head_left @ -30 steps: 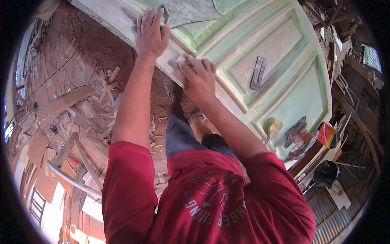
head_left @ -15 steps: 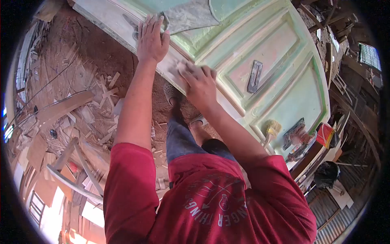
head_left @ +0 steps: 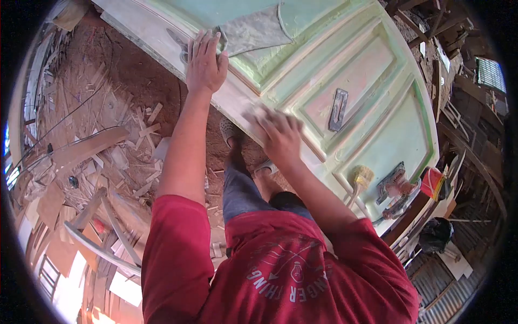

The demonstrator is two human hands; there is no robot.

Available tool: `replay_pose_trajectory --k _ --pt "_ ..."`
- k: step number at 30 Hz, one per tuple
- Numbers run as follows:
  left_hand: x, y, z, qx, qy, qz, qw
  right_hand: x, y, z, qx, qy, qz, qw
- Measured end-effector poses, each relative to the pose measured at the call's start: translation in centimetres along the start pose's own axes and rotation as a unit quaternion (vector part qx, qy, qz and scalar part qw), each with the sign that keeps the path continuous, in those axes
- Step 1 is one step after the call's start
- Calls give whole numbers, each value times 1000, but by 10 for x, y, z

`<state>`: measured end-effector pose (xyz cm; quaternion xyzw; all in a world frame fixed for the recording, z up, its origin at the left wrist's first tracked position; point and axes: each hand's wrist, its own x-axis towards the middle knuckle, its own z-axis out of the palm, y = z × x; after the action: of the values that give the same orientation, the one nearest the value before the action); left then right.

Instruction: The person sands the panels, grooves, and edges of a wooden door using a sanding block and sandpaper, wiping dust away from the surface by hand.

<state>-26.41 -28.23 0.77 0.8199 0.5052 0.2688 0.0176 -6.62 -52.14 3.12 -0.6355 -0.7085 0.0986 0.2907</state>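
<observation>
A pale green panelled door (head_left: 372, 140) with raised mouldings lies in front of me. My left hand (head_left: 208, 65) rests on its near border, fingers stretched out. Beside those fingers lie a grey cloth (head_left: 256, 29) and a dark pointed metal tool (head_left: 176, 38), partly covered by the hand. Farther right along the same border, my right hand (head_left: 278, 132) is bent down onto the surface. Its fingertips are smeared by motion, and whatever is under them cannot be made out.
On the door lie a flat trowel-like tool (head_left: 338, 110), a paintbrush (head_left: 362, 175) and a power sander (head_left: 396, 186). A red container (head_left: 431, 183) stands by its right edge. Wood scraps (head_left: 145, 129) litter the dirt floor at left, near a wooden frame (head_left: 102, 232).
My right hand has slid right and toward me along the door's border. The left hand stays in its place on the door, with the whole view shifted slightly.
</observation>
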Motion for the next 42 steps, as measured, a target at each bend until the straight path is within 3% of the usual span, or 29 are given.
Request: replay_pose_trajectory --k 3,10,14,17,20,26,35,38,42 --pt "2 0 -1 7 -7 -7 1000 -23 -7 -43 -41 -10 14 999" --pt "-1 0 1 7 -13 -13 1000 43 -19 3 -12 18 1 1000" --pt "0 2 -1 1 -20 -16 1000 -27 3 -35 -30 -26 36 999" --pt "-1 2 -2 3 -22 -15 1000 -23 6 -25 18 -18 26 999" --pt "-1 2 0 0 -15 -14 1000 38 -12 4 -11 14 -13 1000" --pt "0 0 0 0 -5 -7 1000 -26 9 -30 -13 -21 22 999" --pt "2 0 2 7 -7 -1 1000 20 -8 -11 -17 1 5 1000" --pt "0 0 1 5 -11 -3 1000 -31 9 -37 -24 -14 18 999" --pt "-3 0 0 9 -7 0 1000 -35 7 -34 -8 -17 15 1000"
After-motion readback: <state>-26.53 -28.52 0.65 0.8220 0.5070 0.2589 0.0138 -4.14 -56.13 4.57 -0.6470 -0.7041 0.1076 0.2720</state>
